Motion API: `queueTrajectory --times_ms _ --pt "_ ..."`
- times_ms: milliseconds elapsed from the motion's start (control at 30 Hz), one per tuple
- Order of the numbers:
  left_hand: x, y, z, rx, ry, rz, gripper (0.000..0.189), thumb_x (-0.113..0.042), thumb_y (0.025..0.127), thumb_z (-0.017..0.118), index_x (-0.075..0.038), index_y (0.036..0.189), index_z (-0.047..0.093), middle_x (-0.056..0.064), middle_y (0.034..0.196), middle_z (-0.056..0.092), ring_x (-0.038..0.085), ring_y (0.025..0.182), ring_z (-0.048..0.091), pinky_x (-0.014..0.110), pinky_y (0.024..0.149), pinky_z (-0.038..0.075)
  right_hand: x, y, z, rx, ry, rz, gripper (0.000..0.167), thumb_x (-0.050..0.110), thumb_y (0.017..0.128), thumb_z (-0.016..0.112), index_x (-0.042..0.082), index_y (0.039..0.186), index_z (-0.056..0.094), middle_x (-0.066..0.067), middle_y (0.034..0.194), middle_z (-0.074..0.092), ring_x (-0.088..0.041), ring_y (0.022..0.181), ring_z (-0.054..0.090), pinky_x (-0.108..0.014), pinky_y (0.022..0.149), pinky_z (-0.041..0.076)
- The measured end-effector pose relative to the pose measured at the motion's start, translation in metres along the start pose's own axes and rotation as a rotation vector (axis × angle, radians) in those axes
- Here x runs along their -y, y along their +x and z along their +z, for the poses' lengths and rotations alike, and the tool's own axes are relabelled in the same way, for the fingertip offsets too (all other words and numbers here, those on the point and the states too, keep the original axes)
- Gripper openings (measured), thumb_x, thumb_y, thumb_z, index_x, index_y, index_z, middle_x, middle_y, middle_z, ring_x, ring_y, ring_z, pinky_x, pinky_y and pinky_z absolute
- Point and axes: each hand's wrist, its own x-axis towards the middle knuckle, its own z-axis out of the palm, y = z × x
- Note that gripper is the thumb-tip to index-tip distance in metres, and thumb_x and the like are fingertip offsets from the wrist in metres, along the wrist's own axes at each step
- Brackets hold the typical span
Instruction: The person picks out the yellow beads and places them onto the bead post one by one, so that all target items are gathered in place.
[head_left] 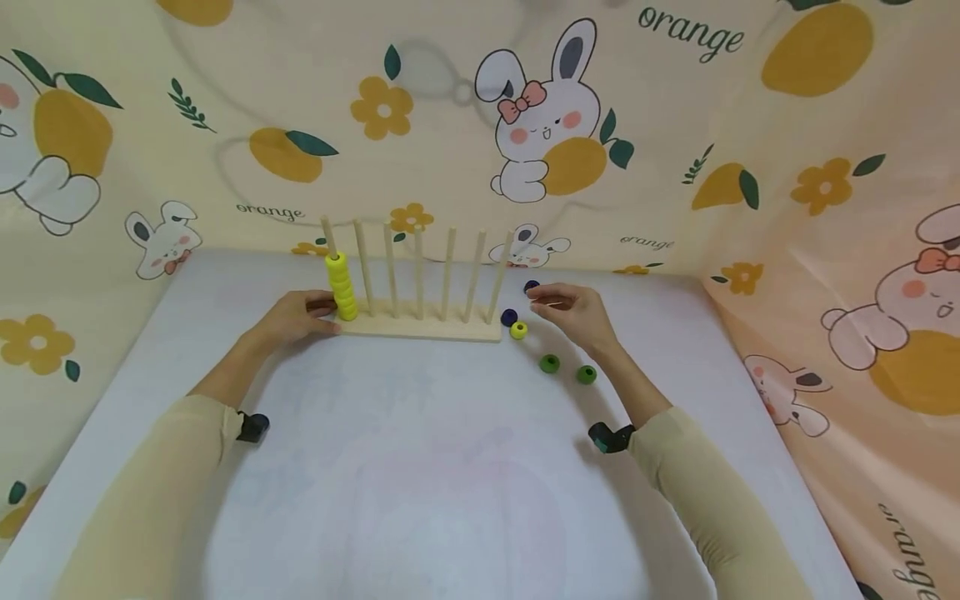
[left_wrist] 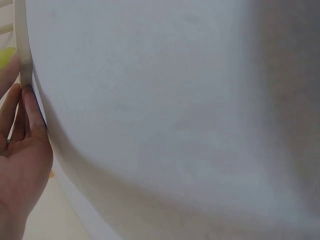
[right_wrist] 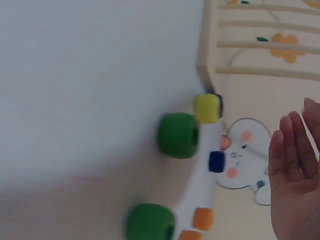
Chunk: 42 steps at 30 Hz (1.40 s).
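Observation:
A wooden peg rack (head_left: 420,330) with a row of upright pegs stands at the back of the table. Its leftmost peg carries a stack of yellow beads (head_left: 341,287). My left hand (head_left: 300,318) holds the left end of the rack's base, fingers beside the stack. To the right of the rack, my right hand (head_left: 576,317) hovers with its fingers extended and nothing visible in them. Close to its fingertips is a dark blue bead (head_left: 532,286). Another dark blue bead (head_left: 509,317) lies beside a loose yellow bead (head_left: 519,331), by the rack's right end.
Two green beads (head_left: 550,363) (head_left: 587,375) lie on the white table (head_left: 420,467) below my right hand. Orange beads (right_wrist: 203,218) show in the right wrist view, hidden in the head view. A patterned cloth (head_left: 435,167) hangs behind the table and at its sides.

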Motion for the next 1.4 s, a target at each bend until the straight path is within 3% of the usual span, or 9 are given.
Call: queueTrajectory --times_ms 333,567,800,1100,1400 --pt "0.001 -0.002 0.0 -0.008 -0.003 -0.013 0.078 -0.017 0.087 0.079 0.007 0.148 0.037 0.026 0.148 0.044 0.038 0.136 0.044 0.046 0.115 0.036 -0.025 -0.01 0.011 0.003 -0.036 0.022 0.024 0.017 0.088 0.078 0.009 0.11 0.076 -0.007 0.107 0.074 -0.02 0.098 0.069 -0.026 0.084 0.058" --pt "0.0 -0.003 0.001 -0.003 -0.013 -0.012 0.077 -0.015 0.087 0.078 0.007 0.148 0.037 0.026 0.149 0.043 0.038 0.137 0.043 0.046 0.116 0.035 -0.036 -0.009 0.016 0.044 -0.062 0.154 0.026 0.019 0.09 0.075 0.011 0.115 0.074 -0.002 0.112 0.073 -0.019 0.103 0.067 -0.035 0.09 0.056" --pt "0.003 -0.001 0.002 -0.004 -0.02 0.001 0.076 -0.014 0.087 0.078 0.007 0.147 0.038 0.026 0.149 0.043 0.038 0.137 0.043 0.046 0.116 0.035 -0.04 -0.007 0.021 0.09 -0.085 0.231 0.025 0.017 0.089 0.076 0.015 0.114 0.073 -0.001 0.111 0.072 -0.02 0.102 0.066 -0.033 0.086 0.056" --pt "0.002 -0.005 0.002 0.0 -0.002 -0.001 0.076 -0.017 0.087 0.078 0.007 0.147 0.039 0.026 0.149 0.044 0.039 0.137 0.043 0.047 0.116 0.035 -0.047 -0.001 0.027 0.163 -0.154 0.214 0.029 0.013 0.087 0.078 0.013 0.115 0.073 -0.003 0.111 0.072 -0.02 0.1 0.067 -0.033 0.088 0.057" --pt "0.0 -0.003 0.001 -0.004 -0.007 0.008 0.076 -0.016 0.087 0.078 0.006 0.147 0.039 0.025 0.149 0.043 0.038 0.137 0.043 0.047 0.116 0.035 -0.047 -0.001 0.027 0.14 -0.196 0.214 0.025 0.017 0.086 0.08 0.014 0.11 0.075 -0.002 0.105 0.072 -0.019 0.094 0.066 -0.032 0.081 0.056"
